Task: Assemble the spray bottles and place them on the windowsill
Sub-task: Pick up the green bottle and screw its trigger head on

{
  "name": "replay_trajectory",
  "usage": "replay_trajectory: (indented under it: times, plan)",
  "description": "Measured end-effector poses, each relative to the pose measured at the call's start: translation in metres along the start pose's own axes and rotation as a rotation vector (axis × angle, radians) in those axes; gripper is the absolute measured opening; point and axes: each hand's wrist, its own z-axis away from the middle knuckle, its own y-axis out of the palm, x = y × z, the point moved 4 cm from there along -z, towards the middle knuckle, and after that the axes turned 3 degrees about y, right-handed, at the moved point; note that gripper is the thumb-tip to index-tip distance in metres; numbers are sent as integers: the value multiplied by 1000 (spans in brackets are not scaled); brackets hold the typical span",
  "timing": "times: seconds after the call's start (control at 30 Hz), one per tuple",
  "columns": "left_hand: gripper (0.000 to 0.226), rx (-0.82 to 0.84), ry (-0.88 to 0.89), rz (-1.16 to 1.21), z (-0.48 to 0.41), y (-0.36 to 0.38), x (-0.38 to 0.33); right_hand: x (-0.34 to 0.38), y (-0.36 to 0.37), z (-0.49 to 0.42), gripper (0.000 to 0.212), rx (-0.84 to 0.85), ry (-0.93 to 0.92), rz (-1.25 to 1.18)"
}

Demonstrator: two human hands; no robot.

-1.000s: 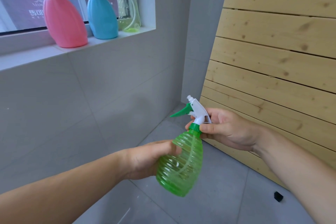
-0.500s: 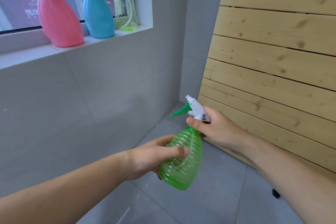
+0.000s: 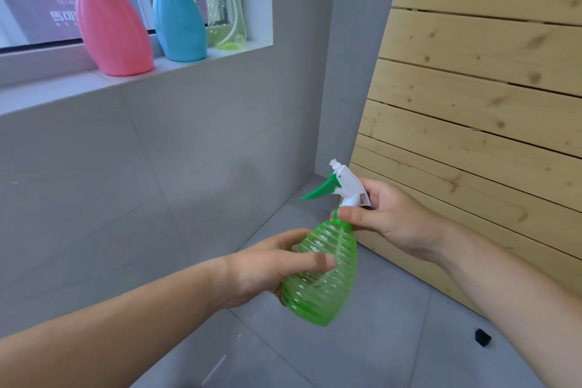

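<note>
From the head view: left hand wrapped round the belly of the green ribbed bottle, thumb across the front, presumably to keep the body from turning. Right hand pinched on the collar just under the white spray head, thumb and fingers closed at the neck, most likely to twist the cap home while the other hand braces. Green trigger pointing away from the right hand, toward the tiled wall, so kept clear of the grip. Bottle held in mid-air between the two hands, tilted slightly, neck toward the right hand, base toward the left wrist. Whether the thread is fully seated: cannot tell, collar hidden by fingers. Up and well away to the left of the left hand, windowsill carrying a pink bottle, a blue bottle and a clear yellow-green bottle, standing upright in a row with heads on, apparently finished. Bare sill left of the pink one, a likely spot for this bottle. Behind the right hand, wooden slat panel leaning against the wall.
</note>
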Motion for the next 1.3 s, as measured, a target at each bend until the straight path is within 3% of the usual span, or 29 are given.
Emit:
replay_trajectory:
  times: [0.13, 0.33, 0.47, 0.6, 0.8, 0.9, 1.0, 1.3]
  plan:
    - [59, 9, -21, -4, -1, 1, 3, -7, 9, -3, 25, -78, 23, 61]
    - [59, 33, 4, 55, 1, -5, 3, 0, 7, 2, 41, -31, 21, -205]
    - [60, 32, 64, 122, 0, -2, -2, 2, 5, 0, 30, 1, 66, -415]
    - [57, 42, 84, 155, 2, -2, -5, 7, 9, 3, 28, 83, 48, -443]
    - [50, -5, 113, 107, 2, -2, -9, 6, 13, -3, 24, -103, -23, -345]
    - [39, -116, 126, 45, 2, -3, -14, 2, 15, -6, 11, -215, -33, -281]
    - [35, -217, 132, -17, 1, -5, -15, -2, 16, -8, 12, -249, 35, -344]
    - [55, 24, 93, 204, 3, -3, -12, 10, 16, -3, 32, -151, 44, -519]
